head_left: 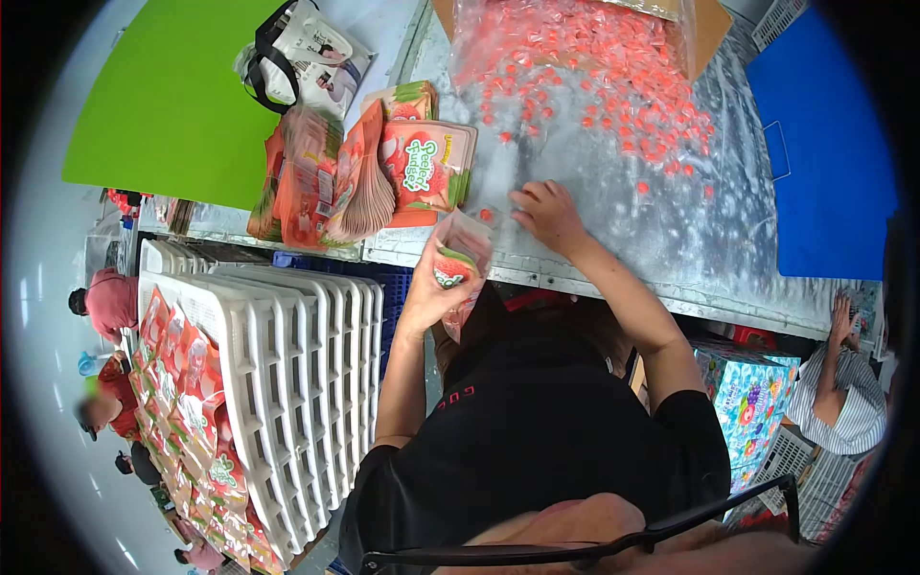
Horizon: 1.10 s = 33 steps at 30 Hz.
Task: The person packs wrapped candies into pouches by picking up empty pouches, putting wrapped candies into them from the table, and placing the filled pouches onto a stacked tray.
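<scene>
My left hand [432, 295] is closed around a printed candy pouch [458, 271], which is held upright with its mouth toward the table edge. A wrapped red candy [486, 215] shows right at the pouch's mouth. My right hand [550, 217] is over the metal table near its front edge, a little right of the pouch. Its fingers are bent and apart, and I see nothing held in them. Beyond it, many wrapped red candies [613, 86] spill from a plastic-lined carton [710, 34]. Stacks of flat pouches [422, 163] lie left of my hands.
White crates [287, 383] stand stacked at the lower left, with filled pouches [192, 402] on top. A bag with black handles [311, 62] sits by a green board [182, 96]. A blue panel [824, 144] is at right, near a person in a striped shirt [839, 398].
</scene>
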Motion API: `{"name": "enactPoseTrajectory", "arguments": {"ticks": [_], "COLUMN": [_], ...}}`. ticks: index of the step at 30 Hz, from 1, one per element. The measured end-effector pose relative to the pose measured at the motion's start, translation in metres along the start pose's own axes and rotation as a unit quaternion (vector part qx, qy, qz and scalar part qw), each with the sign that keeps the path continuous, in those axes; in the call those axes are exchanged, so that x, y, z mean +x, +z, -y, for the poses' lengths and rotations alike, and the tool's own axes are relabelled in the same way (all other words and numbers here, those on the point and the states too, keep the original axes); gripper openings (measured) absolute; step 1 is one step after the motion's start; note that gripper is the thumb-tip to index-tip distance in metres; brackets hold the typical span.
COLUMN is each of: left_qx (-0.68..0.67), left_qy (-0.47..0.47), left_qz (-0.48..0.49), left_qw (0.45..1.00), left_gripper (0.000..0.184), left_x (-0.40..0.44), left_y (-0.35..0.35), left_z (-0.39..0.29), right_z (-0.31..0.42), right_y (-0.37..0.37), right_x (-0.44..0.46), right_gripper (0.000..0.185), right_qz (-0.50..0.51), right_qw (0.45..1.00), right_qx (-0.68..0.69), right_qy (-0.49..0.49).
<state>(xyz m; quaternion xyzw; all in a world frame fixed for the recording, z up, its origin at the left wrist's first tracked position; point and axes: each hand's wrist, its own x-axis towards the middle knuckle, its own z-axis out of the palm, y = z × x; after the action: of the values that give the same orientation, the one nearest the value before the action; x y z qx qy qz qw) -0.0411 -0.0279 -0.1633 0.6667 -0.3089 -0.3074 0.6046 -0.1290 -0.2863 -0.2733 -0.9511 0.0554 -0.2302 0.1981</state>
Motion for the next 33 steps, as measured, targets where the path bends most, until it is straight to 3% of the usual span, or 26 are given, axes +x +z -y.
{"name": "enactPoseTrajectory", "arguments": {"ticks": [3, 7, 10, 13, 16, 17, 18, 19, 20, 21, 22, 24, 27, 29, 31, 33], "left_qx": [-0.043, 0.030, 0.050, 0.113, 0.170, 0.170, 0.188, 0.204, 0.221, 0.219, 0.234, 0.249, 0.249, 0.255, 0.279, 0.305], "left_qy": [-0.027, 0.019, -0.014, 0.015, 0.038, 0.038, 0.063, 0.090, 0.085, 0.086, 0.082, 0.077, 0.090, 0.062, 0.078, 0.094], "left_qz": [-0.015, -0.027, -0.049, -0.068, -0.066, -0.071, -0.064, -0.055, -0.049, -0.047, -0.045, -0.039, -0.029, -0.049, -0.060, -0.071], "left_qw": [0.999, 0.999, 0.997, 0.991, 0.982, 0.982, 0.978, 0.973, 0.970, 0.971, 0.968, 0.965, 0.964, 0.964, 0.955, 0.945], "left_gripper": [0.087, 0.089, 0.095, 0.100, 0.101, 0.101, 0.102, 0.102, 0.102, 0.102, 0.102, 0.102, 0.102, 0.100, 0.100, 0.099], "left_x": [-0.005, -0.005, -0.008, -0.006, -0.004, -0.003, -0.001, 0.002, 0.005, 0.007, 0.009, 0.012, 0.018, 0.018, 0.018, 0.019], "left_y": [-0.006, -0.012, -0.017, -0.017, -0.011, -0.008, -0.005, -0.003, 0.000, 0.003, 0.006, 0.012, 0.019, 0.021, 0.022, 0.023], "left_z": [-0.004, -0.007, 0.003, 0.011, 0.008, 0.007, 0.006, 0.003, 0.000, -0.001, -0.001, -0.003, -0.006, -0.004, -0.001, -0.001], "right_z": [0.040, 0.053, 0.048, 0.035, 0.026, 0.026, 0.029, 0.037, 0.043, 0.050, 0.057, 0.074, 0.104, 0.109, 0.108, 0.105], "right_y": [-0.023, -0.005, 0.006, 0.013, 0.019, 0.021, 0.018, 0.003, -0.013, -0.025, -0.027, -0.030, -0.046, -0.057, -0.059, -0.059], "right_x": [0.015, 0.021, 0.019, 0.011, 0.022, 0.026, 0.032, 0.040, 0.048, 0.054, 0.055, 0.056, 0.056, 0.053, 0.052, 0.051], "right_gripper": [0.050, 0.046, 0.035, 0.030, 0.014, 0.010, 0.008, 0.008, 0.010, 0.014, 0.014, 0.019, 0.018, 0.021, 0.022, 0.019], "right_qz": [-0.011, -0.047, -0.055, 0.017, -0.061, -0.115, -0.166, -0.166, -0.133, -0.092, -0.094, -0.143, -0.157, -0.128, -0.129, -0.133], "right_qw": [1.000, 0.996, 0.992, 0.994, 0.995, 0.984, 0.946, 0.947, 0.853, 0.707, 0.708, 0.629, 0.674, 0.659, 0.752, 0.777], "right_qx": [-0.027, -0.028, -0.041, -0.068, 0.018, 0.131, 0.239, 0.237, 0.433, 0.602, 0.599, 0.727, 0.681, 0.708, 0.633, 0.597], "right_qy": [-0.004, -0.074, -0.103, -0.079, -0.077, 0.033, 0.143, 0.141, 0.258, 0.361, 0.363, 0.236, 0.241, 0.219, 0.134, 0.151]}}
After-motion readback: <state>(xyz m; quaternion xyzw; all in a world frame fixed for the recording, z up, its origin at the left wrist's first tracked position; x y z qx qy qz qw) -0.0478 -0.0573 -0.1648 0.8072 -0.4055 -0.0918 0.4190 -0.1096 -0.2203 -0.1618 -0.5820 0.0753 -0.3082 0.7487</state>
